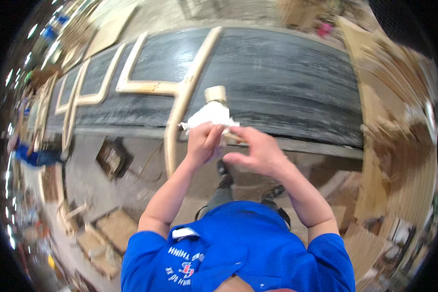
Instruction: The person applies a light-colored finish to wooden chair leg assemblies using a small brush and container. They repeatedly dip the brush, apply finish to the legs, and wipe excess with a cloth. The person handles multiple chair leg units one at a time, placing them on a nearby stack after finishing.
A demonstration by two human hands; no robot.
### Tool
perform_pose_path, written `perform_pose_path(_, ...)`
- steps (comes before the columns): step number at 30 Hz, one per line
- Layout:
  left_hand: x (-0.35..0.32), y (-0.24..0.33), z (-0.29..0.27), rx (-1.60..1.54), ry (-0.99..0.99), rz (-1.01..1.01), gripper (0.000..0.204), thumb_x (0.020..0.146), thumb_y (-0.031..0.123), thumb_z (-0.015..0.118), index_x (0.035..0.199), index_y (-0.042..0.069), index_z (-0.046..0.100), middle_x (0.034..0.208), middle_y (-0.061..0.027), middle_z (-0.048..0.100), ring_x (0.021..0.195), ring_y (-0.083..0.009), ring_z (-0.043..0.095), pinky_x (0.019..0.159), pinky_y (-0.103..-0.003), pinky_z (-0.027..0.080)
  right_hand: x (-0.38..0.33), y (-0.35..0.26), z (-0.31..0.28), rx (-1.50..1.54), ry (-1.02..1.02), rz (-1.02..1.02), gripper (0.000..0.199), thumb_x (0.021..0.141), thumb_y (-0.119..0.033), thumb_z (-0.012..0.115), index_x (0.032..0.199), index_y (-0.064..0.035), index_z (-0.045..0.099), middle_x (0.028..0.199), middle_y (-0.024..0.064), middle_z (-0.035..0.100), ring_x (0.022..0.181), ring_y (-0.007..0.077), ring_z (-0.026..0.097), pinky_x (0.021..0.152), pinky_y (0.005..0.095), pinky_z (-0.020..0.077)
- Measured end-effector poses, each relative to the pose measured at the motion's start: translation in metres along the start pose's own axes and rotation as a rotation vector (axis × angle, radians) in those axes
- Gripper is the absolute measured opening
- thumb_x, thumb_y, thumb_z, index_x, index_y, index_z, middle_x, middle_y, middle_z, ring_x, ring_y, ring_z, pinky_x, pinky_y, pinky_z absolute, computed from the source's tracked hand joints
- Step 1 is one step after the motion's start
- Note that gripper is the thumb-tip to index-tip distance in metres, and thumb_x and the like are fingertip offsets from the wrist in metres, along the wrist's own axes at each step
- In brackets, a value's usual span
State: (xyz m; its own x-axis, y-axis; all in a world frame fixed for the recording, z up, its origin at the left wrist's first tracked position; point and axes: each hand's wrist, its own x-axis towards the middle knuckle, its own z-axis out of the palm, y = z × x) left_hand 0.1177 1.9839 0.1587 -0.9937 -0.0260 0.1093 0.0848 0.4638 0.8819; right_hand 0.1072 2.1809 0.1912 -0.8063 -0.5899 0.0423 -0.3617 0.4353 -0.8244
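Observation:
At the near edge of the dark table, my left hand [205, 142] is closed, its fingers pinching the near edge of a crumpled white sheet [209, 116], cloth or paper. My right hand [260, 151] is beside it, thumb spread away from the fingers; its fingertips are close to the sheet's right corner, and whether they touch it is blurred. Just beyond the sheet is a small cream-coloured block or container [215, 93]. To the left, a pale wooden frame piece [180, 100] lies on the table with its near leg jutting past the edge.
More wooden frame pieces [90, 99] lie farther left on the dark tabletop [287, 82]. Stacked wooden strips [399, 160] stand at the right. A dark open box [113, 158] sits on the floor at left. Another person [36, 155] in blue is at far left.

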Motion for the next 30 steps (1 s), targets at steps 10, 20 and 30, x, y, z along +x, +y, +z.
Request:
perform_pose_path(10, -0.019, 0.196, 0.299, -0.759, -0.527, -0.167, 0.036, 0.098, 0.038, 0.036, 0.115, 0.009, 0.047, 0.104, -0.0066, 0.051, 0.093, -0.0140, 0.049, 0.075, -0.030, 0.043, -0.237, 0.061, -0.202, -0.228, 0.440, 0.483, 0.046, 0.065, -0.033, 0.070, 0.100, -0.0073, 0.057, 0.082, 0.0168, 0.064, 0.082, 0.0343, 0.062, 0.071, 0.0405, 0.0486)
perform_pose_path(20, -0.025, 0.272, 0.414, -1.176, -1.017, -0.721, 0.065, 0.094, 0.055, 0.016, 0.133, 0.008, 0.037, 0.131, -0.0111, 0.046, 0.114, -0.0318, 0.048, 0.096, -0.045, 0.039, -0.481, 0.147, -0.358, -0.265, 1.008, 0.547, 0.038, 0.070, -0.016, 0.071, 0.105, -0.0069, 0.059, 0.098, 0.0125, 0.065, 0.091, 0.0253, 0.063, 0.076, 0.0332, 0.0490)
perform_pose_path(30, 0.003, 0.222, 0.361, -1.656, -0.838, -0.587, 0.081, 0.088, 0.066, 0.011, 0.137, 0.006, 0.034, 0.138, -0.0162, 0.039, 0.127, -0.0375, 0.035, 0.104, -0.052, 0.029, -0.564, 0.196, -0.509, -0.535, 1.095, 0.606, 0.048, 0.078, -0.020, 0.068, 0.120, -0.0005, 0.053, 0.115, 0.0147, 0.060, 0.106, 0.0247, 0.057, 0.089, 0.0355, 0.0431)
